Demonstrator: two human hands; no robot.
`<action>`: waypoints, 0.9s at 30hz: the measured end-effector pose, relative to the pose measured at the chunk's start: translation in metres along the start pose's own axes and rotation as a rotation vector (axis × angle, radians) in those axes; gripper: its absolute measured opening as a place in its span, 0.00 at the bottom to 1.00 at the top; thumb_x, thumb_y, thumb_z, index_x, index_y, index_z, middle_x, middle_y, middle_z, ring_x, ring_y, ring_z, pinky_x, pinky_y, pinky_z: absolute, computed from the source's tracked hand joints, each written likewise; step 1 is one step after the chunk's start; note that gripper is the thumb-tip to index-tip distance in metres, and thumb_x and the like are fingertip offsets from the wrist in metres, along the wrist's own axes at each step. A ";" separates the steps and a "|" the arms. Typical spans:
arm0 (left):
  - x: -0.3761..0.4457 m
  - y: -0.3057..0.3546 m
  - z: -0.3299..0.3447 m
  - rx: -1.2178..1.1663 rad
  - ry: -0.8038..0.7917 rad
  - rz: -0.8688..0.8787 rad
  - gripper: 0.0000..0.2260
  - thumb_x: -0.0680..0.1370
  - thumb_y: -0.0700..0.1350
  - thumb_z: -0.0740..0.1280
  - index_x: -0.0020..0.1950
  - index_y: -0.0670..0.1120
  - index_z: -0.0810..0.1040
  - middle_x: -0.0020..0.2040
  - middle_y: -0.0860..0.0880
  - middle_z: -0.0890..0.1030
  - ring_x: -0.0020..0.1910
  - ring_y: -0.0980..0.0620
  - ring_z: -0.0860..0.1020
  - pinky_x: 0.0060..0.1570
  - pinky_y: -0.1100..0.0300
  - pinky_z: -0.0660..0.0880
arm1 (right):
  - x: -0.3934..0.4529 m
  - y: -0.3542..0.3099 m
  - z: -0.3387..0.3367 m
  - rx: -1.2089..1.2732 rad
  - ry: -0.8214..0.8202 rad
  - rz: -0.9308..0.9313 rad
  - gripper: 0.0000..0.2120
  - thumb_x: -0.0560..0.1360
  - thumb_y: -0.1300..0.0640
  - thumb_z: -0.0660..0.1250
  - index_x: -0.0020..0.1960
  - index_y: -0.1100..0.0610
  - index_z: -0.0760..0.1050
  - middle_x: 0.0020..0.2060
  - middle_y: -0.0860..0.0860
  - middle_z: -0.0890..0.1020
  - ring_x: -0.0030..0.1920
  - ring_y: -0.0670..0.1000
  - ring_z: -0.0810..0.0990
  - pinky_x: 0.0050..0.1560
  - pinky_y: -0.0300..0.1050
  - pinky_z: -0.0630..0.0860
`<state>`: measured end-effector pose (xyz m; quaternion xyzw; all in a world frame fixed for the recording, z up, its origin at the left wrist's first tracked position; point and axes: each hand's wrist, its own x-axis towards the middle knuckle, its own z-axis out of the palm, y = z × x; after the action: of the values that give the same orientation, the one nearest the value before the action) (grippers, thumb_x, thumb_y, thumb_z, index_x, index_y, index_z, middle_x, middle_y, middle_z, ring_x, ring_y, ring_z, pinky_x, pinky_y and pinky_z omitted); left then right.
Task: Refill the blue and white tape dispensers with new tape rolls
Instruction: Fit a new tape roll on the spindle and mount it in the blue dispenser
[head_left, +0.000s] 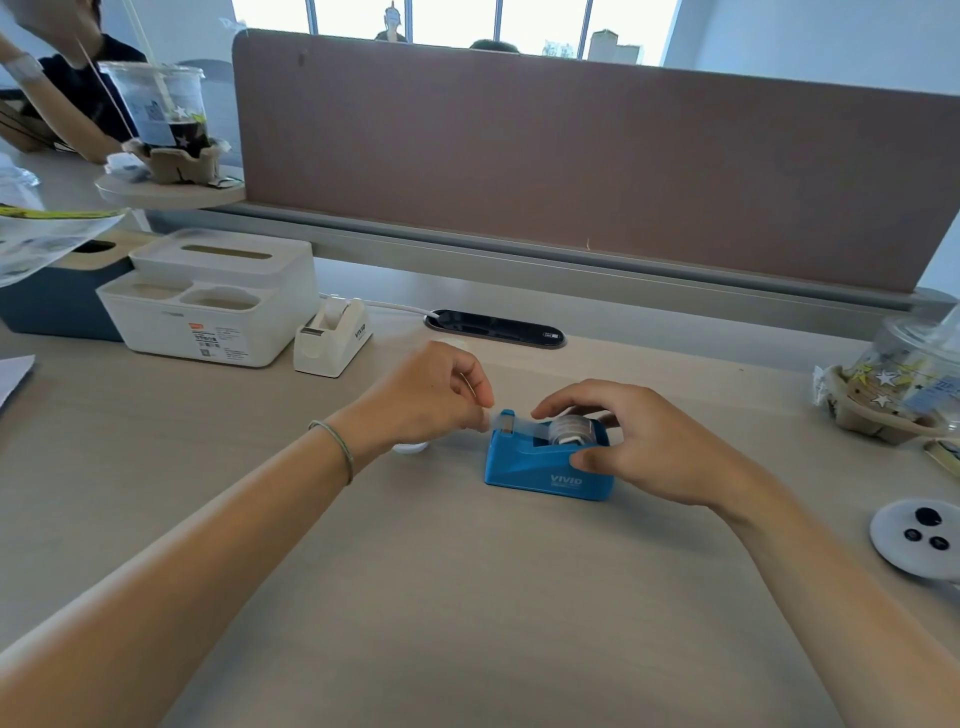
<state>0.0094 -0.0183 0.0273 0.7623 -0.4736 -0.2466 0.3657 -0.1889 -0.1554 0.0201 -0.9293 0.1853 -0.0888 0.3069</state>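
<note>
**Blue dispenser mid-desk, tape drawn to the cutter**

Sits at the middle of the pale wooden desk (467, 597): blue tape dispenser (540, 470), long axis running left to right, cutter end pointing left, "VIVID" side facing the camera. Loaded with a clear tape roll (569, 431) in its well, a strip of tape stretched from the roll toward the cutter post.

Steadied by the right hand (639, 447): thumb pressed on the near side of the body, fingers curved loosely over the roll and far edge, partly hiding the roll. Pinched by the left hand (431, 395) just left of the cutter, thumb and fingertips closed together at the free end of the strip; whether tape is truly between them too fine to tell. Thin bracelet (335, 447) on the left wrist.

Half hidden under the left wrist: a small white round object (410, 447), touching the desk.

Farther back and left, well apart: white tape dispenser (332, 338), a roll already in it, standing just beside a white desk organiser (208, 296). Behind both, a dark cable port (493, 328) set in the desk and a brown partition (571, 156). At the right edge, a plastic cup in a cardboard holder (898, 379) and a white disc with black dots (919, 535).
</note>
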 end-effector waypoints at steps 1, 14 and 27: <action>0.001 -0.002 0.003 -0.002 -0.018 -0.002 0.07 0.71 0.35 0.76 0.41 0.44 0.81 0.36 0.45 0.85 0.34 0.54 0.79 0.37 0.67 0.74 | 0.000 0.000 0.000 -0.005 0.002 -0.002 0.24 0.74 0.65 0.72 0.62 0.41 0.78 0.57 0.32 0.78 0.60 0.30 0.72 0.52 0.20 0.69; 0.005 -0.012 0.018 0.159 0.042 0.041 0.16 0.73 0.35 0.74 0.54 0.52 0.79 0.43 0.52 0.85 0.39 0.56 0.79 0.42 0.63 0.74 | -0.003 0.001 -0.004 -0.057 -0.047 0.089 0.34 0.69 0.58 0.78 0.71 0.39 0.71 0.61 0.40 0.77 0.61 0.39 0.76 0.54 0.31 0.72; 0.003 -0.010 0.028 0.264 -0.005 0.151 0.19 0.67 0.50 0.80 0.57 0.50 0.84 0.51 0.55 0.84 0.49 0.57 0.82 0.47 0.68 0.77 | -0.004 0.015 -0.011 -0.166 0.061 0.162 0.26 0.59 0.47 0.83 0.56 0.45 0.82 0.46 0.40 0.83 0.44 0.43 0.80 0.46 0.43 0.77</action>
<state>-0.0041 -0.0267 0.0025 0.7654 -0.5587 -0.1561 0.2786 -0.1999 -0.1702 0.0196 -0.9304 0.2758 -0.0765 0.2291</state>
